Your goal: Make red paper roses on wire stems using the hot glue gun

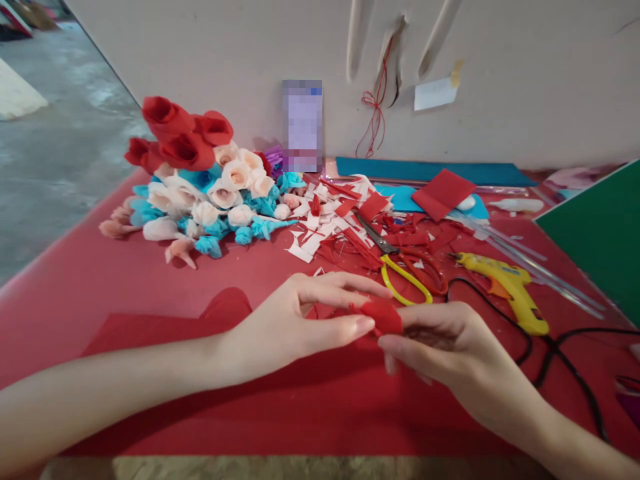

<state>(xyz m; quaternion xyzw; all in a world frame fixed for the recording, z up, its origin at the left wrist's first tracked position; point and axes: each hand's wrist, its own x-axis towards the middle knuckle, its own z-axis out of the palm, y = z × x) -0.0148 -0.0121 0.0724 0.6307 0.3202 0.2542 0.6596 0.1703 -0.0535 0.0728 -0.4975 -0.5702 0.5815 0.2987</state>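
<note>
Between my two hands is a small curled piece of red paper (383, 317). My left hand (320, 313) pinches its left side, with the thumb below and the fingers stretched over the top. From the other side, my right hand (445, 340) grips the paper's right edge between thumb and fingers. Just beyond my hands lie scissors (393, 257) with one yellow and one red handle, among red and white paper scraps (320, 227). A larger sheet of red paper (165, 333) lies beneath my left forearm, partly hidden by it.
Paper flowers (235, 177) in red, white, pink and blue are heaped at the back left. A phone (303, 127) leans upright against the wall. At right lie a yellow glue gun (515, 287) with a black cord, clear sticks (530, 257) and a red paper square (444, 195).
</note>
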